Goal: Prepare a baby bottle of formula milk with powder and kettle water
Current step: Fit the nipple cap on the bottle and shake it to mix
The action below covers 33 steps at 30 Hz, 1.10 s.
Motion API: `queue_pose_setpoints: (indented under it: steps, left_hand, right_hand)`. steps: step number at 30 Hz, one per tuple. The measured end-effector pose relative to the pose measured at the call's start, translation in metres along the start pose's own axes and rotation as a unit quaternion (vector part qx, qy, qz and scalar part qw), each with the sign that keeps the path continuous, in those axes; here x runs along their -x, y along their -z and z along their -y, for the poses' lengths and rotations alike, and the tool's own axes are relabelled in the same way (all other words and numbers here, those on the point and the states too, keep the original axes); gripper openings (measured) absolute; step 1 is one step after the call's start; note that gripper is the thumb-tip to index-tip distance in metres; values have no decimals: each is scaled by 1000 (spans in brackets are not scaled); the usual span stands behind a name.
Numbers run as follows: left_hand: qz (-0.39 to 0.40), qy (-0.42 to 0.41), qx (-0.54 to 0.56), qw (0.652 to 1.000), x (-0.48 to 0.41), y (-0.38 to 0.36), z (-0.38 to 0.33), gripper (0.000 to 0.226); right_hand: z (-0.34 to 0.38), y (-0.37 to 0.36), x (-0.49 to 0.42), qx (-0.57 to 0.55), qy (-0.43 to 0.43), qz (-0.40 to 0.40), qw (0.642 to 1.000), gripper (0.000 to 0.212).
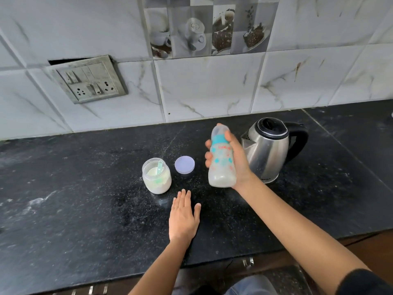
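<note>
My right hand (238, 158) grips a capped baby bottle (222, 165) with a teal collar and milky contents, held upright above the counter. My left hand (184, 218) lies flat on the black counter (74, 199), fingers apart, holding nothing. An open glass jar of white powder (157, 177) with a green scoop inside stands left of the bottle. Its lilac lid (184, 165) lies beside it. A steel kettle (268, 150) with a black handle stands behind my right hand.
A tiled wall with a switch and socket plate (89, 80) rises behind the counter. The counter's front edge runs below my arms, with drawer handles (247, 262) underneath. White powder dust speckles the counter surface.
</note>
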<state>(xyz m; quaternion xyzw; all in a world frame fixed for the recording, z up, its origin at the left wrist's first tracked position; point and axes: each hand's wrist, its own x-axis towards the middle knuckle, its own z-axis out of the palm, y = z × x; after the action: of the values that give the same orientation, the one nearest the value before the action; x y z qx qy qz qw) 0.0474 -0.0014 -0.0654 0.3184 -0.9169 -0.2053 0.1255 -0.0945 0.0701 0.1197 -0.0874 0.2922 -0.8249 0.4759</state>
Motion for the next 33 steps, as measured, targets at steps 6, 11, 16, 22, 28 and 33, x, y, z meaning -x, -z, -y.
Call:
queue_pose_setpoints:
  steps: [6,11,16,22,28,33]
  left_hand:
    - [-1,1,-1,1000,1,1,0,60]
    - [0,-1,5,1000,0,0,0,60]
    - [-1,-1,2,1000,1,0,1,60]
    - [-4,-2,5,1000,0,0,-1,59]
    - [0,-1,11,1000,0,1,-2,58]
    - [-5,-2,9,1000,1,1,-2,58]
  right_hand:
    - [20,-2,-17,-149,43,-92,984,31]
    - [-2,6,6,4,-13,-28,1000,26]
    - [14,4,-12,-130,21,-122,984,32]
    - [-21,1,20,104,-53,-4,993,32]
    - [-12,-10,2,-21,-48,-60,997,29]
    - [-23,-19,14,58,-70,22,996,26]
